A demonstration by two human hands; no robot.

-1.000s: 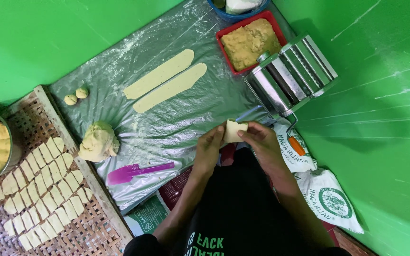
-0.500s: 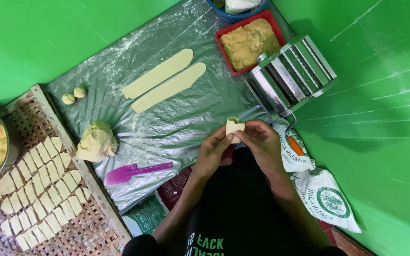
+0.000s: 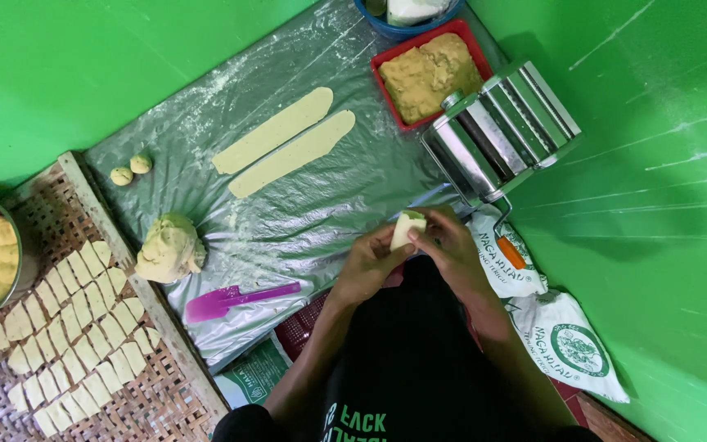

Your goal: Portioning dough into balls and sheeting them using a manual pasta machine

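The scene is brightly and evenly lit, with saturated green all around. Beyond the hands [image 3: 415, 250], the clear plastic sheet [image 3: 304, 196] throws back pale, streaky glare, strongest along its creases. The metal roller machine [image 3: 501, 131], just past the hands to the right, carries bright highlights on its rollers and casts a soft shadow onto the green surface further right. The dark clothing below the hands reads almost black, with little detail. Focus is sharp across the middle; the woven tray [image 3: 67, 344], far to the left, looks slightly softer near the edge.
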